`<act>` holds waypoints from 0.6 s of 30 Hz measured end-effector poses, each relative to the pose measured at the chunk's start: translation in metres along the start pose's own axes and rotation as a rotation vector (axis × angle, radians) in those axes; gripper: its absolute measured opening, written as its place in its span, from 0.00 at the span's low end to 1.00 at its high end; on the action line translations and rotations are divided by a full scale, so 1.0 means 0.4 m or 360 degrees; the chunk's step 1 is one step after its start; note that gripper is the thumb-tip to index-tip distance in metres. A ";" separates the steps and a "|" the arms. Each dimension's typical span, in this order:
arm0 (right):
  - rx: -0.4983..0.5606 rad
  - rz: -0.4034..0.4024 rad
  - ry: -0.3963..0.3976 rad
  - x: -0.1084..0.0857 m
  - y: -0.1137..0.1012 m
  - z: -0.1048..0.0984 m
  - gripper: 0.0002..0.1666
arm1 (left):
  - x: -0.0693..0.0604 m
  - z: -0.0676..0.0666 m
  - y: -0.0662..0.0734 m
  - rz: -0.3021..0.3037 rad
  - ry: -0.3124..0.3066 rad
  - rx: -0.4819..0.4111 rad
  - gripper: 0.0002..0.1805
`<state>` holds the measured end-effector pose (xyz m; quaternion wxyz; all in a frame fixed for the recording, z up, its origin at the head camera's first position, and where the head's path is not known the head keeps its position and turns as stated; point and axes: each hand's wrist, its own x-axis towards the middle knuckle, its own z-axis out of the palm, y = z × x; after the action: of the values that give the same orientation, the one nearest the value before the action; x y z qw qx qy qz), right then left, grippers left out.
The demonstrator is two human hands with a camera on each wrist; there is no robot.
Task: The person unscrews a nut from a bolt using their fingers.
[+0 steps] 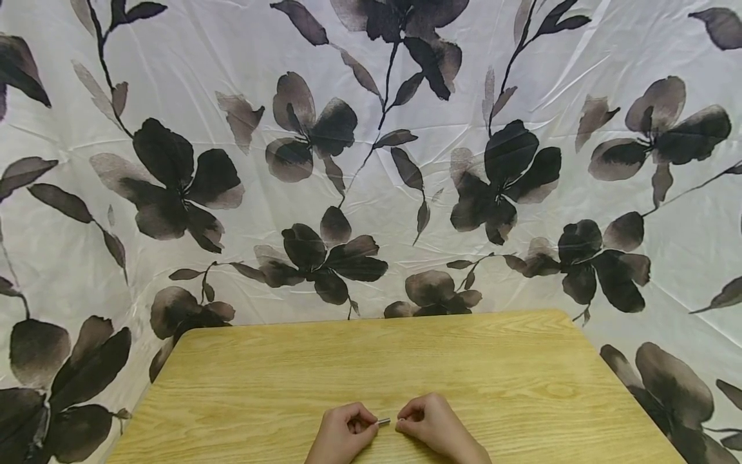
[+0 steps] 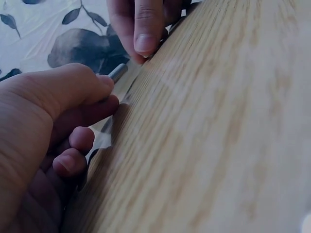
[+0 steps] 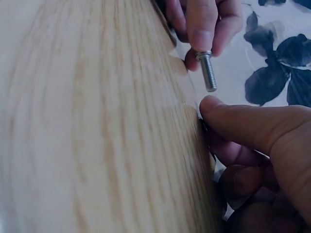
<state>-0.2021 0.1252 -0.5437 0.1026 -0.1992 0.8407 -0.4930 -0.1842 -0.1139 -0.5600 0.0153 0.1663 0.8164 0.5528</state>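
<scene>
My left hand [image 1: 343, 430] pinches a short silver bolt [image 1: 384, 421] between thumb and index finger. The threaded shaft of the bolt [image 3: 208, 73] points toward the other hand, with a ring-like collar showing by the fingertips; its head end is hidden by the fingers. Facing it across a small gap, my right hand [image 1: 431, 422] has thumb and index finger pressed together. A tiny light piece [image 1: 400, 421] shows between those fingertips, too small to tell its kind. Both hands are low over the table's near part, and the bolt is apart from the right fingertips.
A wood-grain table [image 1: 371, 361] with rounded far corners spreads under the hands. Behind it and along both sides hangs a white cloth [image 1: 406, 212] printed with dark flowers.
</scene>
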 end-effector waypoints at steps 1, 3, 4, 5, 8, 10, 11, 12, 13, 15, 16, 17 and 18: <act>-0.0009 0.0001 0.0000 0.000 -0.001 0.000 0.05 | 0.000 0.000 0.001 -0.0003 -0.0006 0.0000 0.02; -0.0022 -0.0001 0.0001 0.001 -0.001 0.001 0.05 | 0.000 0.000 0.002 -0.0010 -0.0017 -0.0001 0.04; -0.0028 -0.0005 0.0003 0.001 -0.002 0.002 0.05 | 0.000 -0.001 0.003 -0.0010 -0.0025 -0.0001 0.04; -0.0038 -0.0014 0.0005 0.001 -0.002 0.002 0.06 | 0.000 -0.001 0.005 -0.0010 -0.0032 -0.0002 0.04; -0.0055 -0.0050 0.0005 0.003 -0.003 0.004 0.07 | 0.000 -0.002 0.008 -0.0009 -0.0045 -0.0003 0.04; -0.0063 -0.0079 0.0006 0.005 -0.004 0.005 0.09 | 0.000 -0.002 0.010 -0.0011 -0.0046 0.0009 0.04; -0.0066 -0.0090 0.0004 0.005 -0.005 0.005 0.09 | 0.000 -0.002 0.010 -0.0017 -0.0043 0.0018 0.04; -0.0066 -0.0099 0.0004 0.006 -0.005 0.006 0.10 | 0.000 -0.002 0.010 -0.0021 -0.0041 0.0026 0.04; -0.0065 -0.0101 0.0003 0.006 -0.006 0.006 0.10 | 0.001 -0.002 0.011 -0.0027 -0.0038 0.0033 0.04; -0.0061 -0.0097 -0.0001 0.005 -0.007 0.005 0.10 | 0.001 -0.002 0.012 -0.0041 -0.0036 0.0039 0.04; -0.0059 -0.0090 -0.0004 0.004 -0.007 0.005 0.10 | 0.001 -0.001 0.012 -0.0045 -0.0037 0.0039 0.04; -0.0057 -0.0080 -0.0007 0.003 -0.006 0.005 0.10 | 0.001 0.000 0.012 -0.0047 -0.0038 0.0038 0.04; -0.0053 -0.0068 -0.0009 0.002 -0.006 0.004 0.10 | 0.001 0.000 0.013 -0.0048 -0.0040 0.0036 0.05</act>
<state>-0.2015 0.1226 -0.5425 0.0911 -0.2204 0.8440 -0.4804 -0.1833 -0.1120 -0.5553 0.0320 0.1609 0.8248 0.5411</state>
